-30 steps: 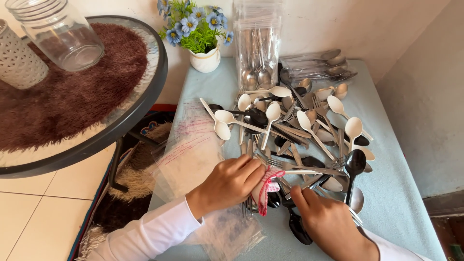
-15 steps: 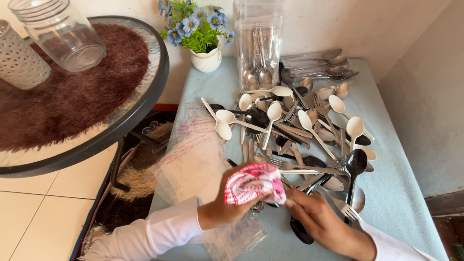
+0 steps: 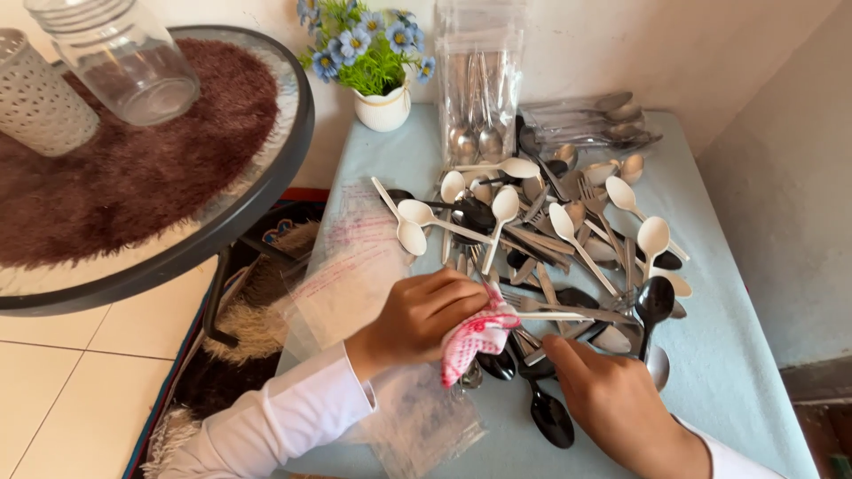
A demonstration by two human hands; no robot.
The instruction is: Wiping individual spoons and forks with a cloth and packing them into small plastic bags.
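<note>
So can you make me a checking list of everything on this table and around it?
Surface: table with a light blue cloth, crowded.
Job's things: pink and white cloth in the left hand; black spoon by the right hand.
Clutter: pile of white, black and metal cutlery; clear plastic bags; clear holder of spoons; flower pot.
Grippers: left hand closed on the cloth; right hand resting on the cutlery, grip hidden.
Cables: nothing seen.
Surroundings: round glass table with a brown mat, a glass jar; tiled floor.
</note>
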